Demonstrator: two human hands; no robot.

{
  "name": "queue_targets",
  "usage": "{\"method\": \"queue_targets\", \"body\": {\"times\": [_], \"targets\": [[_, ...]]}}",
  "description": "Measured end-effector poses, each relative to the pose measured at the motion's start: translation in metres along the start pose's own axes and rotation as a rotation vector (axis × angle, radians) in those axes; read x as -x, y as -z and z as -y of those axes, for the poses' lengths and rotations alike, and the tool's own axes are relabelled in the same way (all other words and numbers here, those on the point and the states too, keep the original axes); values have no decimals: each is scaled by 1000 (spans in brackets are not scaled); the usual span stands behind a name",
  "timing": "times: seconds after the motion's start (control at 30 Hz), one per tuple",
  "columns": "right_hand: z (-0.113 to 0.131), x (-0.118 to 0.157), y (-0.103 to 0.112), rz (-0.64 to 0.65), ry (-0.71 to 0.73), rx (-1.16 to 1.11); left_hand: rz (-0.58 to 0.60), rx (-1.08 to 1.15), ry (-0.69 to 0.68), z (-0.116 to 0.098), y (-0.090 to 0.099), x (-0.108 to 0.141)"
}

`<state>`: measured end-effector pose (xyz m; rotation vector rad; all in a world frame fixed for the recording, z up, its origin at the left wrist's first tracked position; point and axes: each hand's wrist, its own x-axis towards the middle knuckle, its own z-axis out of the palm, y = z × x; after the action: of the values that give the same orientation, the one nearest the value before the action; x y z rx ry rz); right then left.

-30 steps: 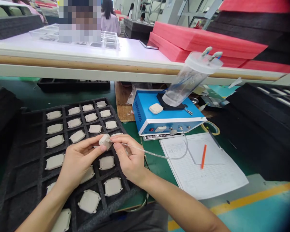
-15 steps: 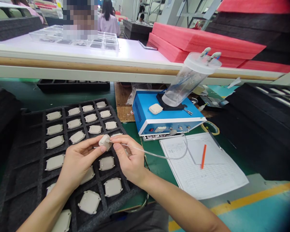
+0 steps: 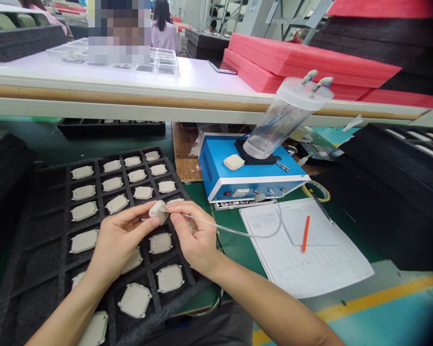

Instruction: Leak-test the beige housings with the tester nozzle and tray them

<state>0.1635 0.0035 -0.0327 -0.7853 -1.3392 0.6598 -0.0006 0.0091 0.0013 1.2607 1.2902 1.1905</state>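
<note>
Between thumb and fingers, my left hand (image 3: 124, 235) grips a small off-white watch case (image 3: 156, 210), tilted above the tray. My right hand (image 3: 195, 235) pinches the end of a clear thin tube (image 3: 234, 233) against the side of that case. From there the tube loops right to the front of a blue box-shaped machine (image 3: 252, 163). Below both hands lies a black foam tray (image 3: 43, 230) whose compartments hold several similar cases, such as one case (image 3: 135, 300) near the front. The exact contact between tube tip and case is too small to make out.
On the blue machine stand a tilted clear cylinder (image 3: 285, 120) and another off-white case (image 3: 234, 162). Written sheets (image 3: 274, 254) with an orange stick (image 3: 305, 234) lie to the right, near a tape roll (image 3: 319, 191). A white shelf (image 3: 187, 108) crosses behind; a person faces it.
The whole view has shifted very slightly. Both hands keep the same hold on the case and tube.
</note>
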Motion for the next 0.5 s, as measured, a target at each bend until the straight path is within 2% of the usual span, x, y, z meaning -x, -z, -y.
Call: {"method": "queue_targets", "body": {"times": [0.5], "targets": [[2, -1, -1, -8, -8, 18, 13, 20, 12, -1, 0, 1]]}}
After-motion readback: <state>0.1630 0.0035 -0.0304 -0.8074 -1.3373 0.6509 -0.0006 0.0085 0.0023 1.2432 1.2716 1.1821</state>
